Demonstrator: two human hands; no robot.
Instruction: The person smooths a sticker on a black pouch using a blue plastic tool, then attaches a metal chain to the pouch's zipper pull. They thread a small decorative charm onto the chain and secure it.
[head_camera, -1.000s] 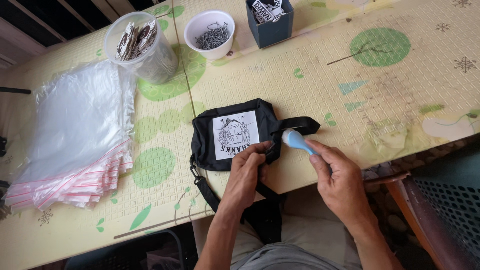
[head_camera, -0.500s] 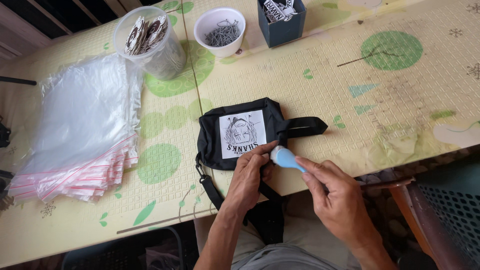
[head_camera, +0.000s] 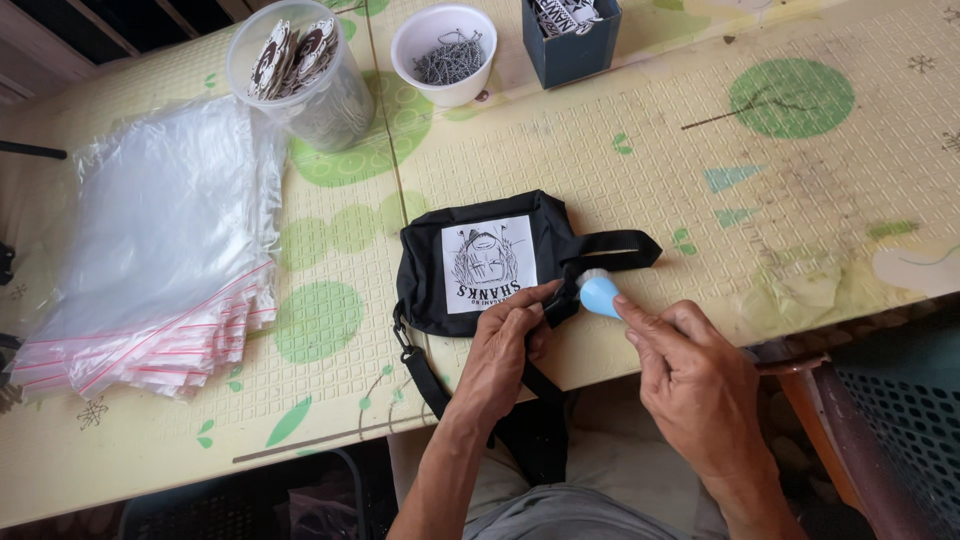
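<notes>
A small black pouch bag (head_camera: 480, 235) with a white printed patch lies flat near the table's front edge, its strap hanging off the edge toward me. My left hand (head_camera: 505, 350) pinches the bag's lower right corner by the strap. My right hand (head_camera: 690, 375) holds a light blue brush-like tool (head_camera: 598, 295) whose white bristled end touches the bag's side loop.
A stack of clear zip bags (head_camera: 165, 240) lies at the left. At the back stand a clear tub of round tags (head_camera: 300, 70), a white cup of metal pins (head_camera: 445, 50) and a dark blue box of cards (head_camera: 570, 35). A chair edge (head_camera: 840, 440) shows at the lower right.
The view has shifted slightly. My right hand with the blue tool has stayed at the bag's right side, and my left hand has kept its hold on the bag.
</notes>
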